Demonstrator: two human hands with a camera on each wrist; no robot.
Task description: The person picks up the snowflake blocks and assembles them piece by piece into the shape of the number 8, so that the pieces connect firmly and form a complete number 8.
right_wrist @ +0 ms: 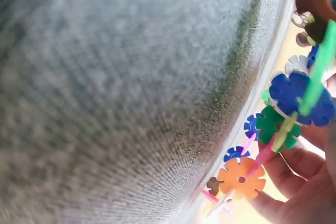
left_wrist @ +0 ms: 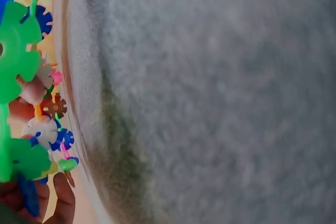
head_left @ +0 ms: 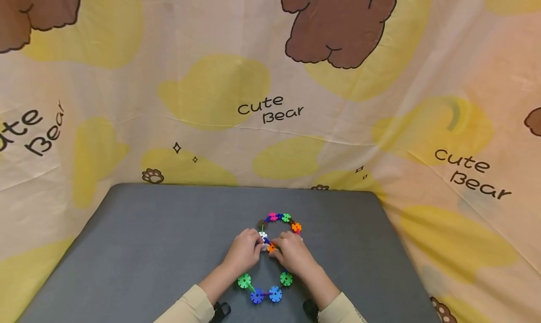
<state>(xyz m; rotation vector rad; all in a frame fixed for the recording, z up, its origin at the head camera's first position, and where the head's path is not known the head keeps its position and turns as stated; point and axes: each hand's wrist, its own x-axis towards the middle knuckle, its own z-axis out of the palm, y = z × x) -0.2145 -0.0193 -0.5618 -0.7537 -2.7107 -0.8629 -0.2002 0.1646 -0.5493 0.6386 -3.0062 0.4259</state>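
Plastic snowflake discs linked edge to edge form a figure-eight chain on the grey table. Pink, green and orange discs run along its far loop; two green discs and two blue discs show in the near loop. At the crossing, my left hand pinches the chain beside a white disc. Opposite it, my right hand pinches the chain next to an orange disc. Fingers hide the exact joint. In the right wrist view, blue and dark green discs lie near the fingers.
The grey table extends around the chain on all sides. Behind and beside it hangs a cloth printed with bears and yellow patches. Dark straps show by both sleeves at the near edge.
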